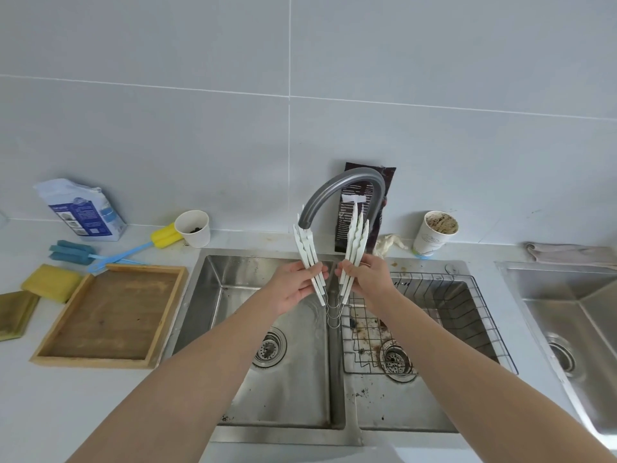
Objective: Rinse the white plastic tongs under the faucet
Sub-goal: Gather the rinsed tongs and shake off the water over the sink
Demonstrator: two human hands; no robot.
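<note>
White plastic tongs [306, 252], several stacked as one bundle, are held over the sink [233, 295], above the divider between its two basins. The tips point up and the wire hinge loops hang at the bottom. The left hand [293, 287] grips the left set of arms; the right hand [369, 279] grips the right set. Both hands are clamped on the plastic low down, near the hinges. This hold spreads the arms into a V, so the inner faces are exposed. The faucet [337, 185] outlet sits just inside the left tips, so any flow would probably fall between the arms and drain toward the hinges. Running water cannot be made out. A wire rack [467, 312] lies in the right basin, likely for draining afterwards.
</note>
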